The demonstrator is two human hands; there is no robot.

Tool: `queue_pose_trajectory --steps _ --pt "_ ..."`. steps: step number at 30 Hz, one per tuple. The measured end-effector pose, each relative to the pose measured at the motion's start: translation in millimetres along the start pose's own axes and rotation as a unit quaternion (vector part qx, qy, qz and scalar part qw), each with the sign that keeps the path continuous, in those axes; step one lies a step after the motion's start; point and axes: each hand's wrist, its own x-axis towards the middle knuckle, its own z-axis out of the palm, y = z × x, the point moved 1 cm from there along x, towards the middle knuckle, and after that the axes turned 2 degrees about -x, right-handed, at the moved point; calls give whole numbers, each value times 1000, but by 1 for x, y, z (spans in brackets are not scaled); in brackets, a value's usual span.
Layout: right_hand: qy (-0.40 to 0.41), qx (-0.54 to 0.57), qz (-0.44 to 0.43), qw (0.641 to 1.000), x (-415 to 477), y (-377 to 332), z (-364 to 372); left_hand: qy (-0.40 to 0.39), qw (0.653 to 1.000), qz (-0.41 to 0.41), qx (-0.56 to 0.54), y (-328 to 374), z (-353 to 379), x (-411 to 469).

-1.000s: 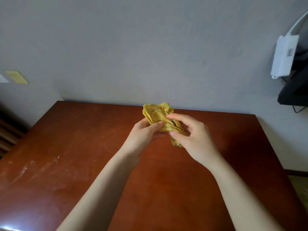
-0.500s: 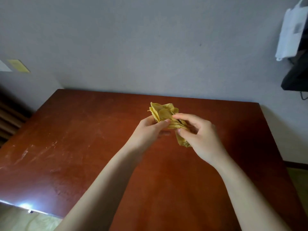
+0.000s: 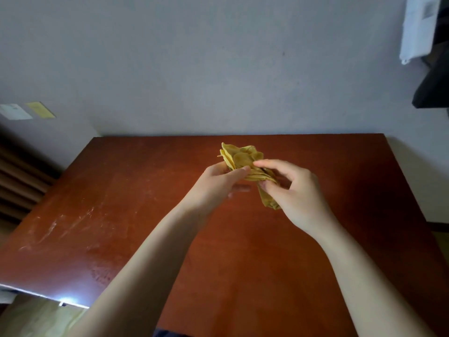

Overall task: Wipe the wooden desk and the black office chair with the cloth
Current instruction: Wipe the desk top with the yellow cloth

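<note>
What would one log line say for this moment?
left hand: holds cloth | right hand: holds cloth | cloth: bunched, over desk | desk: pale smears at left

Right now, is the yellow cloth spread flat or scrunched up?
Scrunched up. The yellow cloth is a bunched wad of folds, gripped by the left hand and right hand.
</note>
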Motion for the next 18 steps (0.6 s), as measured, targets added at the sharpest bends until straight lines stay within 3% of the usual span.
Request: queue_pose_trajectory --steps 8,18 --pt "15 -42 -12 999 0 3 21 -25 1000 -6 -10 -12 -15 11" --pt "32 -103 -44 993 53 -3 106 -48 998 9 -26 -23 -93 48"
